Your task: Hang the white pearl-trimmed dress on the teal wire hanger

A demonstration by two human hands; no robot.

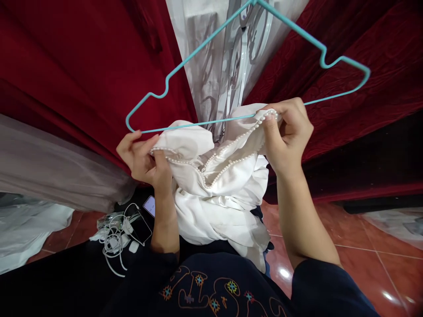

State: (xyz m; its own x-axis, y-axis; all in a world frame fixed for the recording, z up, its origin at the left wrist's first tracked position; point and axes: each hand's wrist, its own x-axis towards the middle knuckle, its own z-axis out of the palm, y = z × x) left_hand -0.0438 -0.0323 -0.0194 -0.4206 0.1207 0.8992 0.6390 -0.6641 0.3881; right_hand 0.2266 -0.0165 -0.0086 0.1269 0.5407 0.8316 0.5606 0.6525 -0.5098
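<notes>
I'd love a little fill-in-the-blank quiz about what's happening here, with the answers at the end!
1. The colour of the garment is ____.
2. The left hand holds one part of the beaded edge, while another part is held by the person's ____ hand.
3. Counting both sloping sides, the clothes hanger has ____ notches.
4. The tangled white cable lies on the person's ____ side.

Missing words: white; right; two; left.

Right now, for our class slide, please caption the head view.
Left hand and right hand hold bead-edged white cloth by a turquoise hanger.
</notes>
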